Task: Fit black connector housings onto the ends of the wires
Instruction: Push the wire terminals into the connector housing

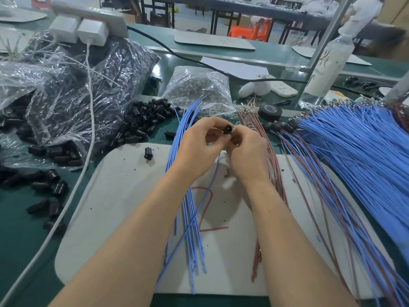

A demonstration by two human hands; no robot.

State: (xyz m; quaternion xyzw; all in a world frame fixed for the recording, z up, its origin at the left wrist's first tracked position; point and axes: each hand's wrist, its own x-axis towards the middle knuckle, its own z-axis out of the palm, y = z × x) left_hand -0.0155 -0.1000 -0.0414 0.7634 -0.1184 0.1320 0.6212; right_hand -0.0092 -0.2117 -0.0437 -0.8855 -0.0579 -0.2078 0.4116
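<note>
While both hands meet above the far edge of the white mat [124, 196], the left hand [199, 138] pinches a black connector housing [228, 130] between thumb and fingertips, and the right hand [245, 149] curls its thumb and forefinger onto the housing's other side. Whether a wire end is already in it cannot be told.

The only writing is a red hand-drawn mark like a 2 [207, 209] on the mat; the print on the bottle [327, 69] is unreadable.

Blue wires [190, 218] run down the mat under the left forearm, and brown wires [274, 165] run beside the right. A large blue bundle [358, 147] crowds the right edge, and loose housings [143, 120] lie past the mat's far left corner. 1 stray housing [147, 153] stands near that corner, with bare mat below it.
</note>
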